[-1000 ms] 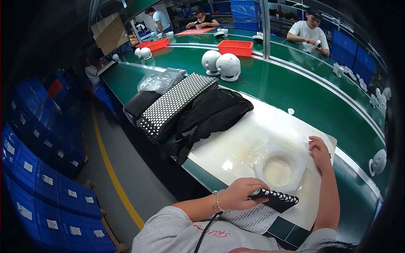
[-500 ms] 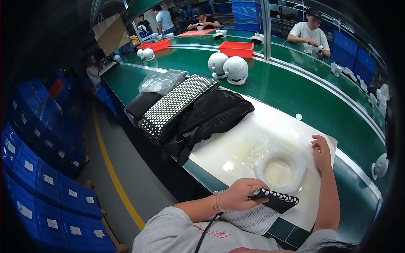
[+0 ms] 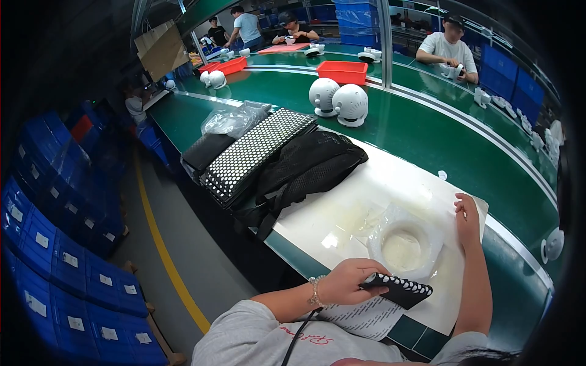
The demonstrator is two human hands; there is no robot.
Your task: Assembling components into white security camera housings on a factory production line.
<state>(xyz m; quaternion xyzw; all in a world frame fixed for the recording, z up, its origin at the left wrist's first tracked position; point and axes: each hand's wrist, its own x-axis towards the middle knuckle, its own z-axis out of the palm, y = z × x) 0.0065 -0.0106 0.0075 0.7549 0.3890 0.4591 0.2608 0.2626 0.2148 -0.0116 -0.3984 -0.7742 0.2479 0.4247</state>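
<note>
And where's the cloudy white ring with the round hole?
In the head view, right of centre: the cloudy white ring lies on the flat white board, between the person's left hand and right hand.

Black with white dots, beside a green worktop [image 3: 415, 135].
The mesh bag [image 3: 317, 161] is solid black. Left of it, the sheet stack [image 3: 261, 146] is black with rows of white dots; nearer than the bag, the held sheet [image 3: 404, 296] repeats that pattern. Right of the bag, the board [image 3: 397, 177] is white, the ring [image 3: 434, 245] milky white. Beyond it: white dome units [image 3: 351, 105], a red-orange bin [image 3: 342, 72].
</note>
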